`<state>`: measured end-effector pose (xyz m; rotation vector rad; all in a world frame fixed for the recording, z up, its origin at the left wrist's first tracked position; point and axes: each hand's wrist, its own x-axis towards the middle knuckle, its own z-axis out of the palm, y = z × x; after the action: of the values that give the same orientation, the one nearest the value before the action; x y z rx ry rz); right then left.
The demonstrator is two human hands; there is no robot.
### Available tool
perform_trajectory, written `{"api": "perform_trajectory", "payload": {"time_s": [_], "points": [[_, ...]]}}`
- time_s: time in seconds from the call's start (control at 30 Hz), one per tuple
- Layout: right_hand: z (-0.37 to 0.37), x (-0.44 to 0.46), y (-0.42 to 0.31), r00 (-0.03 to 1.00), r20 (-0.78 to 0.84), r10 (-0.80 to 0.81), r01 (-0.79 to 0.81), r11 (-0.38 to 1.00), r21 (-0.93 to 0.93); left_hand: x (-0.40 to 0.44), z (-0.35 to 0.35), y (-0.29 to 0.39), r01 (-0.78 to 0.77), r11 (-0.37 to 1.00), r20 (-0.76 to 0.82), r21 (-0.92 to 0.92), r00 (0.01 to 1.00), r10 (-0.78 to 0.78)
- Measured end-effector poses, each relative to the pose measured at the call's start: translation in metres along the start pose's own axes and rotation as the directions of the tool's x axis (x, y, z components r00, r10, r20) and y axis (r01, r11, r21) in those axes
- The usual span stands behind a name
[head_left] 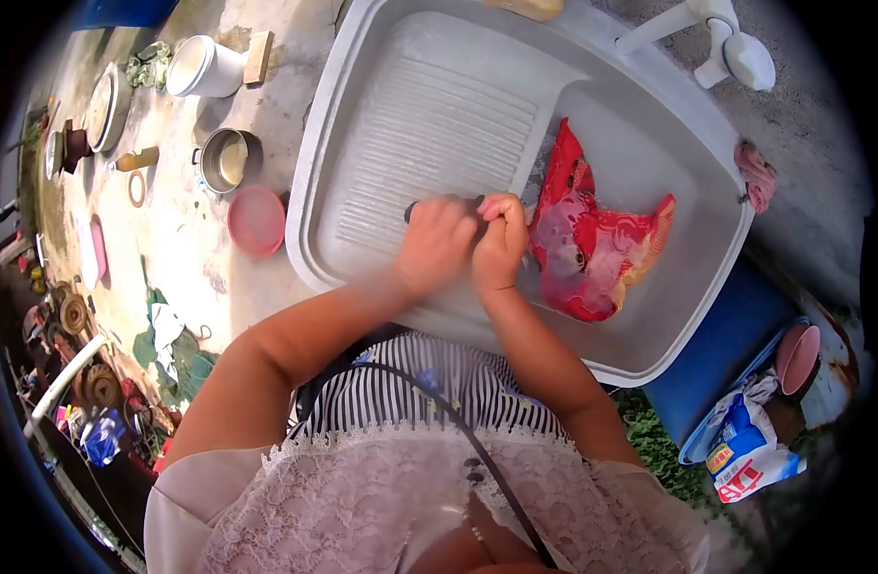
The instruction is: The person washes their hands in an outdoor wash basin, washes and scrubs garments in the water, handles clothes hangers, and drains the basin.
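Note:
Over the edge of the ribbed washboard side of a grey wash sink [310, 172], my hands are close together. My left hand [437, 244], smeared by motion, is closed around a small dark cloth [410, 211], most of it hidden by the fingers. Beside it, my right hand [501, 237] is also closed and pinches the same dark cloth. To the right, a red patterned cloth [597, 239] lies soaking in cloudy water in the deeper basin, with part of it resting up towards the ribbed board.
A white tap [683, 24] rises at the sink's far right. A pink rag [755, 177] hangs on the rim. On the ground at left stand a metal pot [230, 161], a pink basin [256, 221] and a white bucket [209, 69]. A detergent bag [750, 450] lies at lower right.

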<state>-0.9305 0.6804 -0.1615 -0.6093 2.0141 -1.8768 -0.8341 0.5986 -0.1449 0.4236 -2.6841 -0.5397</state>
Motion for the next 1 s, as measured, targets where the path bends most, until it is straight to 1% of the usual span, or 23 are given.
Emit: {"api": "perform_trajectory", "payload": {"time_s": [0.03,0.07,0.13,0.23,0.27,0.37,0.47,0.57,0.6,0.63,0.67,0.7,0.73,0.77,0.8,0.83,0.87,0.9,0.97,1.0], "points": [[0.003,-0.003,-0.007,0.990,-0.049,0.134,-0.131,0.990,0.057,-0.007,-0.002,0.004,-0.038,0.999,0.093,0.028,0.995,0.036],[0.001,0.002,-0.001,0.993,0.003,0.117,-0.117,0.989,0.087,-0.005,0.001,0.001,-0.063,0.998,0.119,0.016,0.991,0.060],[0.000,0.036,0.024,0.994,0.096,0.057,-0.072,0.985,0.157,0.026,0.006,-0.014,-0.128,0.992,0.158,-0.001,0.979,0.126],[-0.007,0.077,0.024,0.947,0.294,-0.130,0.140,0.990,-0.015,0.045,0.013,-0.024,-0.146,0.989,0.174,-0.008,0.974,0.145],[-0.007,0.081,0.023,0.939,0.312,-0.147,0.159,0.987,-0.011,0.047,0.013,-0.025,-0.134,0.991,0.189,0.012,0.973,0.130],[-0.005,0.082,0.019,0.942,0.286,-0.176,0.191,0.981,-0.026,0.045,0.014,-0.023,-0.106,0.994,0.187,-0.008,0.977,0.105],[-0.007,0.077,0.021,0.953,0.290,-0.090,0.114,0.991,-0.064,0.046,0.008,-0.021,-0.086,0.995,0.171,-0.041,0.981,0.092],[-0.022,0.059,0.016,0.913,0.337,-0.228,0.297,0.940,-0.170,0.040,-0.019,-0.016,0.048,0.983,-0.016,-0.179,0.999,-0.051],[-0.039,0.049,-0.003,0.857,0.425,-0.292,0.417,0.877,-0.238,0.040,-0.036,-0.016,0.091,0.985,-0.015,-0.150,0.995,-0.094],[-0.060,0.039,-0.023,0.804,0.542,-0.246,0.481,0.805,-0.348,0.039,-0.052,-0.020,0.130,0.984,-0.015,-0.125,0.991,-0.133],[-0.078,0.028,-0.026,0.803,0.576,-0.150,0.455,0.780,-0.430,0.033,-0.059,-0.031,0.199,0.967,0.125,-0.156,0.975,-0.181],[-0.094,0.015,-0.026,0.797,0.603,-0.045,0.426,0.750,-0.506,0.029,-0.062,-0.036,0.275,0.946,0.269,-0.171,0.937,-0.224],[-0.107,0.002,-0.024,0.865,0.501,0.036,0.241,0.845,-0.476,0.028,-0.060,-0.029,0.325,0.922,0.293,-0.212,0.921,-0.258],[-0.118,-0.007,-0.019,0.908,0.400,0.121,0.059,0.911,-0.409,0.029,-0.058,-0.023,0.373,0.895,0.314,-0.246,0.904,-0.291],[-0.126,-0.012,-0.017,0.927,0.306,0.216,-0.118,0.944,-0.308,0.034,-0.054,-0.019,0.422,0.864,0.337,-0.274,0.884,-0.324],[-0.143,-0.014,-0.022,0.920,0.122,0.373,-0.314,0.887,-0.339,0.049,-0.056,-0.007,0.485,0.802,0.359,-0.348,0.859,-0.364],[-0.164,-0.011,-0.022,0.900,0.066,0.431,-0.415,0.893,-0.175,0.064,-0.058,0.007,0.548,0.727,0.389,-0.413,0.828,-0.403],[-0.188,-0.006,-0.021,0.870,0.023,0.493,-0.493,0.870,0.000,0.076,-0.056,0.021,0.607,0.641,0.424,-0.469,0.792,-0.439],[-0.241,0.005,-0.011,0.857,-0.005,0.516,-0.500,0.834,0.234,0.102,-0.033,0.042,0.631,0.468,0.508,-0.619,0.776,-0.375],[-0.256,0.017,-0.020,0.852,-0.038,0.523,-0.487,0.816,0.313,0.117,-0.023,0.056,0.643,0.361,0.544,-0.676,0.765,-0.344]]}}
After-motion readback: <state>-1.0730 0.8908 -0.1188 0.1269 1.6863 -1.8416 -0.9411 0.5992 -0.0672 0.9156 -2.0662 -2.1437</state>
